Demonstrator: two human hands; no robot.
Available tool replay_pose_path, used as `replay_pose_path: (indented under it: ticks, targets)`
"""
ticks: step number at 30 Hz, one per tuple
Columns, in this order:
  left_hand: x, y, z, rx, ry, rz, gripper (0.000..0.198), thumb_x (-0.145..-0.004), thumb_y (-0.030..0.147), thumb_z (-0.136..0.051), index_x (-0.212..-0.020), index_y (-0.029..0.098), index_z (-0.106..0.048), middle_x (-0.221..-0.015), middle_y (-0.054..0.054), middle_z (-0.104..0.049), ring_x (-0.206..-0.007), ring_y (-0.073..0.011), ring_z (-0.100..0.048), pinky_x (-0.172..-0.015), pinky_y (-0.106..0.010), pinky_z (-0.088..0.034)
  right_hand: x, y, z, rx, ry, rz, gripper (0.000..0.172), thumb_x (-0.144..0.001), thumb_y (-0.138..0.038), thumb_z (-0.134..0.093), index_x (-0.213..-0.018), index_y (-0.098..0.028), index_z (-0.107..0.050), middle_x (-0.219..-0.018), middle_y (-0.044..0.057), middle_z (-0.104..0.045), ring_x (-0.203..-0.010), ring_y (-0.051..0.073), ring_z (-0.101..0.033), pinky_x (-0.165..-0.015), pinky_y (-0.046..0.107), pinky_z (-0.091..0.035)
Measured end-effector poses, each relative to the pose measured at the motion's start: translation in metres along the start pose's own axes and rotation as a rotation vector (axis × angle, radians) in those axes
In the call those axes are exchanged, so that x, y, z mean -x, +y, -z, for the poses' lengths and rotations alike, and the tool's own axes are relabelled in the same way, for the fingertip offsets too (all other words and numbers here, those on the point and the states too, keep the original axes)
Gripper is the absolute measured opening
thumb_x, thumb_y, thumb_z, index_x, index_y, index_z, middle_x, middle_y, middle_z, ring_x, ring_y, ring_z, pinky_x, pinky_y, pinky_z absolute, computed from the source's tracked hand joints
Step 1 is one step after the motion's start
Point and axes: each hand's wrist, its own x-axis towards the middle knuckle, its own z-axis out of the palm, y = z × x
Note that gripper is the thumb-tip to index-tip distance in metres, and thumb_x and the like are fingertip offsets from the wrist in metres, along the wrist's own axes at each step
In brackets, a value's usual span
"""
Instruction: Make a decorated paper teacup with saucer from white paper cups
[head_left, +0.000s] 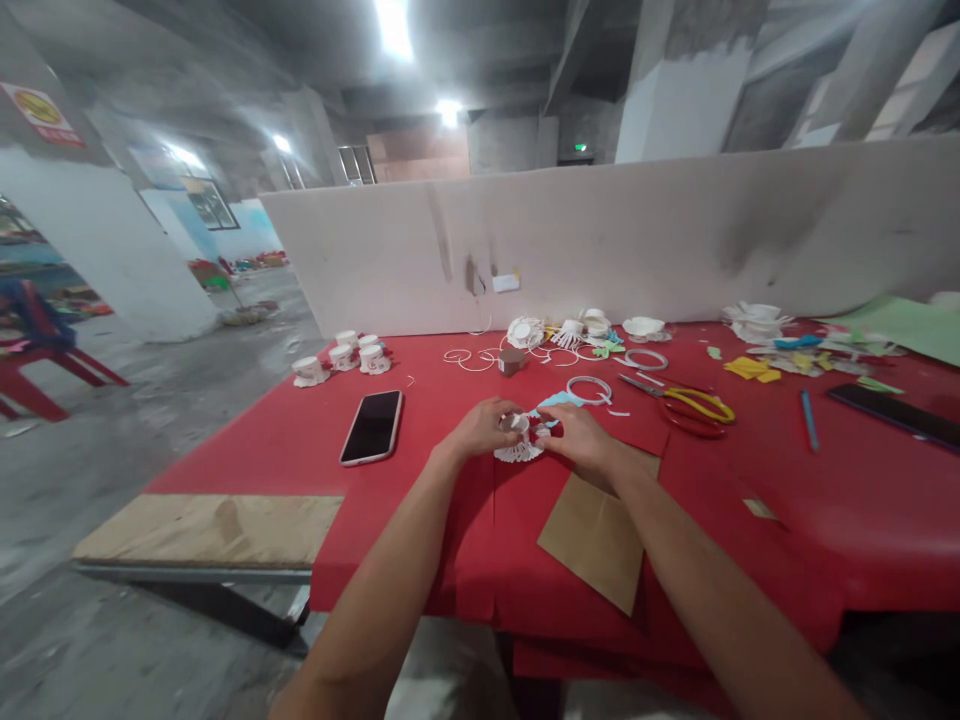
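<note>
Head camera first: where's the small white cup [517, 452]?

On the red counter [431, 420], between the two hands, its fringed base spread beneath it. The brown sheet [592, 540] lies just to the right.

How would it handle?

Probably light, like paper: stiffish in the wall, soft and easily bent at the fringe. I'd pinch the wall gently, since squeezing could crush it, and keep off the strips.

And the hands?

The left hand [486, 428] curls narrowly, thumb and fingers apparently holding the cup's left side. The right hand [579, 437] is partly closed at the cup's right; whether it grips anything, I can't tell.
</note>
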Motion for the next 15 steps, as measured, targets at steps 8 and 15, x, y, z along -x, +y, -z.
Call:
replay_pose_path:
  ticks: [8, 15]
  targets:
    - [0.0006, -0.0009, 0.0018, -0.018, -0.021, -0.021, 0.036, -0.067, 0.024, -0.06, -0.102, 0.017, -0.063, -0.091, -0.003, -0.063, -0.081, -0.0148, -0.056, -0.071, -0.023, -0.043, 0.0028, -0.0035, -0.0001, -0.171, -0.036, 0.006, 0.027, -0.07, -0.026, -0.067, -0.096, -0.018, -0.068, -0.092, 0.006, -0.066, -0.087, 0.019, -0.058, -0.074, 0.029, -0.044]
    - [0.0017, 0.0016, 0.0076, -0.07, -0.074, -0.023, 0.038, -0.066, 0.021, -0.06, -0.104, 0.018, -0.063, -0.092, -0.002, -0.063, -0.082, -0.0155, -0.056, -0.071, -0.023, -0.043, 0.0032, -0.0044, -0.0003, -0.234, -0.07, 0.027, 0.019, -0.068, -0.016, -0.061, -0.085, -0.017, -0.068, -0.082, 0.003, -0.067, -0.073, 0.015, -0.058, -0.066, 0.025, -0.043]
